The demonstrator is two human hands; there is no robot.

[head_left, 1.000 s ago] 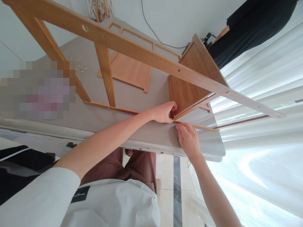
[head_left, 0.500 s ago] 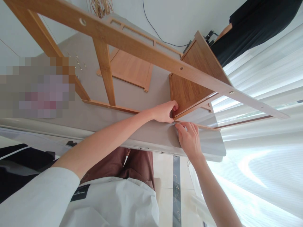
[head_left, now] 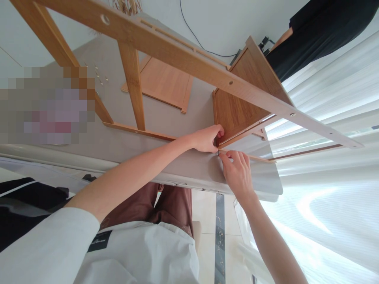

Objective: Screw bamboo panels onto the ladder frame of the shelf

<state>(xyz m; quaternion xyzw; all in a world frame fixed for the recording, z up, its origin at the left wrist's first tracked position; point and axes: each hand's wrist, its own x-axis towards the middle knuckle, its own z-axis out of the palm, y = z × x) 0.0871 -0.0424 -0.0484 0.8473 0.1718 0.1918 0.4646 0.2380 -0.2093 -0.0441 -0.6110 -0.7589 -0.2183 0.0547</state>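
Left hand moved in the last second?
No clear shift either way: judged against the flat panel lying on the table, the left hand stays at the upright panel's lower corner.

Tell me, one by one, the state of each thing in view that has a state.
Left hand: gripping the near corner of the upright panel
Right hand: pinching a small metal piece, mostly hidden
Upright panel: standing on its edge
Wooden frame: standing on the table
Flat panel: lying on the table
Small pale pieces: scattered, loose
Curtain: hanging, bright with light

Left hand (head_left: pixel 206 139) curled, right hand (head_left: pixel 237 170) pinching
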